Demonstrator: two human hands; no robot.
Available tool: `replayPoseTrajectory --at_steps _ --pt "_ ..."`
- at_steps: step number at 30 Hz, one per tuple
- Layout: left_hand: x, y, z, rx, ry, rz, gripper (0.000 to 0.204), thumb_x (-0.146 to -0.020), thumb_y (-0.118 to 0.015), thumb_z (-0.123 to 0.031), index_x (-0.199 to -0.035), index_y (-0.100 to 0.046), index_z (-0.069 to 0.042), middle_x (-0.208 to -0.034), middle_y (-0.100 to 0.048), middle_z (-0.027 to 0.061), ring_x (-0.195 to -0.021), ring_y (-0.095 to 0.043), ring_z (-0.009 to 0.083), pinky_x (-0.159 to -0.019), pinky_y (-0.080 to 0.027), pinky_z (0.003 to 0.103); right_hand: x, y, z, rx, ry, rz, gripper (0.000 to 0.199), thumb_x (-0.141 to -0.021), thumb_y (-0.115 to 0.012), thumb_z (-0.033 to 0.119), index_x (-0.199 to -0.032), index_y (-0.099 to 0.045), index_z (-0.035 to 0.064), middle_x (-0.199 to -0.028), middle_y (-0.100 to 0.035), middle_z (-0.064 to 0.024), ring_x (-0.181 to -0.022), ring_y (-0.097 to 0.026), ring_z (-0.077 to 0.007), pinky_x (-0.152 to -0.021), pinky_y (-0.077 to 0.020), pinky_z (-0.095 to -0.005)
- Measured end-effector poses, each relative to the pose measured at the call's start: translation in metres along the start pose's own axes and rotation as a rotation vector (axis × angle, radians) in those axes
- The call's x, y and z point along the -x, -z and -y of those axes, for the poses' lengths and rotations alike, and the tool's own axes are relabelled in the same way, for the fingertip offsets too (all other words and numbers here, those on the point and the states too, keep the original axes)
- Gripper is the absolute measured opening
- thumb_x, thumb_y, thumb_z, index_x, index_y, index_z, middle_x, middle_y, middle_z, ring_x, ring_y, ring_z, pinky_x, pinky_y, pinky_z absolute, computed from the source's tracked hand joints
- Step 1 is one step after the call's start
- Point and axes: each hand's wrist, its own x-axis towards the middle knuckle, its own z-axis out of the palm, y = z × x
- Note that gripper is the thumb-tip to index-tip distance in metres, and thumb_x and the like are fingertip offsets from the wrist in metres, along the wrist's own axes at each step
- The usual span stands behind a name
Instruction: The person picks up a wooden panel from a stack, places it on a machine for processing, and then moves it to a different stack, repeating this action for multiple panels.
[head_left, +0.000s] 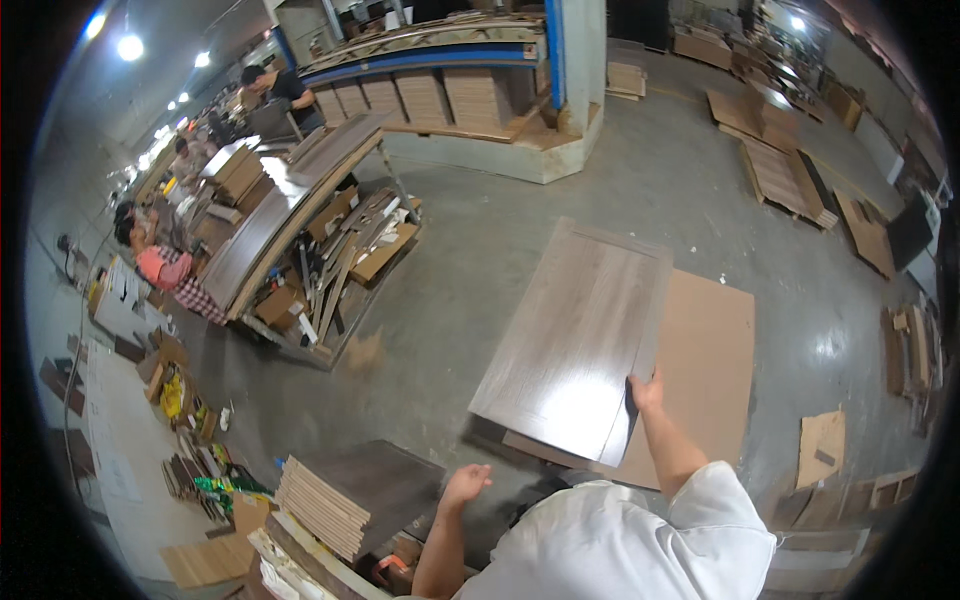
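Observation:
A grey-brown wood-grain panel with a framed border (570,340) tilts in front of me, its glossy face reflecting light. My right hand (648,390) is closed on its right edge. Behind and below the panel lies a large tan sheet of board (705,370). My left hand (467,484) is empty, its fingers loosely bent and a little apart. It is nearest to a stack of dark-faced panels (385,490), whose pale layered edges show on the left; hand and stack appear apart.
A long workbench (300,215) with panels on top and offcuts below stands at left, people working beyond it. A pillar base (490,155) is ahead. Flat stacks of boards (785,180) lie far right. A cardboard piece (820,448) rests on the floor at right.

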Motion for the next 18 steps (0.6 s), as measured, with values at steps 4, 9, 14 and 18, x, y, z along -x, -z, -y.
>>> replayPoseTrajectory --at_steps 4,9,14,18 --pt "0.060 -0.034 0.105 0.242 0.176 -0.206 0.038 -0.098 -0.057 -0.033 -0.110 -0.065 0.002 -0.093 -0.072 0.0076 -0.078 -0.063 0.0121 -0.073 -0.050 0.029 0.109 -0.034 -0.031 0.110 0.067 -0.217 0.067 -0.085 -0.068 0.019 -0.141 -0.039 -0.0046 -0.137 -0.050 -0.0286 -0.128 -0.050 -0.0378 -0.111 -0.0358 -0.0430" --pt "0.141 -0.105 0.203 0.623 0.151 -0.535 0.027 -0.099 -0.059 -0.024 -0.107 -0.065 0.001 -0.090 -0.070 0.0063 -0.076 -0.062 0.0122 -0.070 -0.049 0.027 0.115 -0.041 -0.058 0.026 0.164 -0.172 0.062 -0.092 -0.061 0.023 -0.142 -0.036 -0.0059 -0.140 -0.046 -0.0311 -0.130 -0.046 -0.0425 -0.110 -0.0344 -0.0427" --pt "0.203 -0.133 0.220 0.919 0.296 -0.683 0.028 -0.097 -0.061 -0.024 -0.110 -0.064 0.001 -0.090 -0.070 0.0077 -0.073 -0.062 0.0116 -0.065 -0.049 0.026 0.095 -0.021 -0.040 0.168 0.228 -0.093 0.066 -0.091 -0.062 0.029 -0.142 -0.037 -0.0051 -0.140 -0.047 -0.0294 -0.128 -0.047 -0.0436 -0.109 -0.0354 -0.0448" --pt "0.244 -0.085 0.225 0.582 0.042 -1.179 0.016 -0.096 -0.057 -0.010 -0.105 -0.065 0.001 -0.096 -0.067 0.0058 -0.085 -0.061 0.0140 -0.080 -0.049 0.028 0.114 -0.044 0.015 0.578 0.274 -0.212 0.065 -0.089 -0.063 0.033 -0.140 -0.040 -0.0002 -0.137 -0.050 -0.0239 -0.123 -0.051 -0.0415 -0.106 -0.0377 -0.0464"
